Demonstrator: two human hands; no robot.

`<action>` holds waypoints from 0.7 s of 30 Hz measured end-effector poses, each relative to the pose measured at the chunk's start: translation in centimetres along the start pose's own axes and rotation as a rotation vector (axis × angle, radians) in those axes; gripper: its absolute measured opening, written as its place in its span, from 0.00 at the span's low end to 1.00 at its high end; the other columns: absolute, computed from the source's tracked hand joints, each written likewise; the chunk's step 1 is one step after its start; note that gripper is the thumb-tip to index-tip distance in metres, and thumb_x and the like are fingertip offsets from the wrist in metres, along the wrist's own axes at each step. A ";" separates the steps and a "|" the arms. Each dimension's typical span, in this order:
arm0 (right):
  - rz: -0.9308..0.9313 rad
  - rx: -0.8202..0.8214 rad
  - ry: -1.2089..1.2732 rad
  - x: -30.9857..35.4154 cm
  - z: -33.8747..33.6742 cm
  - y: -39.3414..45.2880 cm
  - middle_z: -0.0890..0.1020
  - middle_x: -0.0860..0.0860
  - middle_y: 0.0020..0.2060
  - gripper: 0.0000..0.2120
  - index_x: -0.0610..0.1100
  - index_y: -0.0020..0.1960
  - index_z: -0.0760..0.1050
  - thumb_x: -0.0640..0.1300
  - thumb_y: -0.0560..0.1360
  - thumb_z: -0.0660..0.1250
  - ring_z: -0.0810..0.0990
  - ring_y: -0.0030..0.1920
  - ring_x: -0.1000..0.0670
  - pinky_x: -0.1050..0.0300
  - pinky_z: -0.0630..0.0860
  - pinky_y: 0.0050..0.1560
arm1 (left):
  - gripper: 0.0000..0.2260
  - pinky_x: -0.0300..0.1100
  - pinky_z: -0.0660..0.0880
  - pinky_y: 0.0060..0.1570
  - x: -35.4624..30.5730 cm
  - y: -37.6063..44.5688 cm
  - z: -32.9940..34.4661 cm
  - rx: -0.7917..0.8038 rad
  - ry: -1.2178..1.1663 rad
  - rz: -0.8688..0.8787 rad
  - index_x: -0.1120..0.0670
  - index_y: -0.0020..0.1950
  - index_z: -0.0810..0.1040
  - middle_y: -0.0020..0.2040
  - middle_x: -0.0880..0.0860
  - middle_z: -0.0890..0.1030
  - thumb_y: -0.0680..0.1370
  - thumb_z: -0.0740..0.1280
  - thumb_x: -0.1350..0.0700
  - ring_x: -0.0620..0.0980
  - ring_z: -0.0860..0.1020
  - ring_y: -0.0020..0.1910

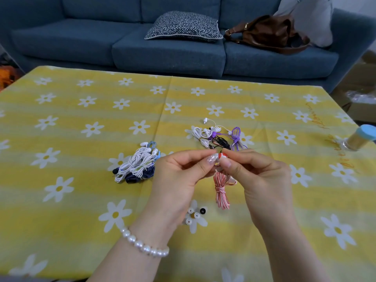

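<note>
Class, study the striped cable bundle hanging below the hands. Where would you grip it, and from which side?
Pinch the striped bundle at its wrapped waist, where turns of cable cinch the loops tight; loose loop ends would probably splay. Come from below, on the near side: the left hand and right hand flank its top, pinching the red earbud.

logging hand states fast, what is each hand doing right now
left hand: pinches the red and white earbud
right hand: pinches the same earbud, its striped cable hanging below
</note>
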State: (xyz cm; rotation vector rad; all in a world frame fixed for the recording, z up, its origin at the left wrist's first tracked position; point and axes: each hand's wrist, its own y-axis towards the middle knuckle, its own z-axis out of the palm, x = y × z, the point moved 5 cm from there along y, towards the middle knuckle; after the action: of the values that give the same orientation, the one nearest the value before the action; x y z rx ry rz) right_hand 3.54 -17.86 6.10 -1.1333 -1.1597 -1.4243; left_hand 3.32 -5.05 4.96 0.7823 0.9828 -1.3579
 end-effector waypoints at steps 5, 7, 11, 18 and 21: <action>0.026 0.025 -0.017 0.1 0.1 -0.2 0.82 0.43 0.29 0.06 0.44 0.38 0.84 0.40 0.60 0.72 0.79 0.30 0.50 0.62 0.76 0.33 | 0.08 0.31 0.75 0.35 -0.8 -0.1 -0.1 -0.020 0.217 0.194 0.58 0.39 0.83 0.32 0.48 0.83 0.68 0.69 0.70 0.41 0.80 0.32; 0.042 0.024 -0.015 0.0 0.1 -0.2 0.82 0.46 0.27 0.05 0.45 0.37 0.84 0.40 0.61 0.72 0.79 0.29 0.51 0.63 0.76 0.33 | 0.09 0.32 0.76 0.36 -0.7 0.0 -0.3 -0.022 0.251 0.205 0.56 0.39 0.83 0.33 0.48 0.84 0.69 0.70 0.69 0.41 0.80 0.32; 0.088 0.008 0.015 -0.1 -0.1 -0.2 0.82 0.48 0.27 0.05 0.44 0.37 0.83 0.40 0.61 0.72 0.79 0.28 0.53 0.65 0.74 0.32 | 0.07 0.35 0.77 0.38 -0.2 -0.1 0.0 0.005 0.166 0.147 0.52 0.40 0.84 0.34 0.49 0.84 0.69 0.69 0.62 0.44 0.80 0.33; 0.150 -0.027 0.259 -0.6 -0.8 0.4 0.83 0.49 0.31 0.10 0.45 0.36 0.84 0.46 0.55 0.72 0.80 0.31 0.50 0.60 0.75 0.33 | 0.16 0.41 0.70 0.50 1.9 0.9 -1.3 0.054 0.277 -0.117 0.46 0.48 0.81 0.49 0.46 0.83 0.70 0.63 0.38 0.46 0.78 0.51; 0.172 -0.016 0.434 -0.3 -1.0 0.8 0.84 0.49 0.31 0.09 0.43 0.35 0.83 0.43 0.56 0.71 0.82 0.31 0.51 0.62 0.77 0.33 | 0.22 0.47 0.65 0.48 4.7 0.8 -1.6 0.061 0.265 -0.421 0.45 0.51 0.80 0.53 0.48 0.82 0.68 0.61 0.32 0.48 0.77 0.53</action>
State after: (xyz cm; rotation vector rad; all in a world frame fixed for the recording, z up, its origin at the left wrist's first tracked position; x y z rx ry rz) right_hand 4.24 -18.86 5.74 -0.8537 -0.7284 -1.4543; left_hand 3.70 -5.50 -0.05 0.8465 1.3750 -1.6783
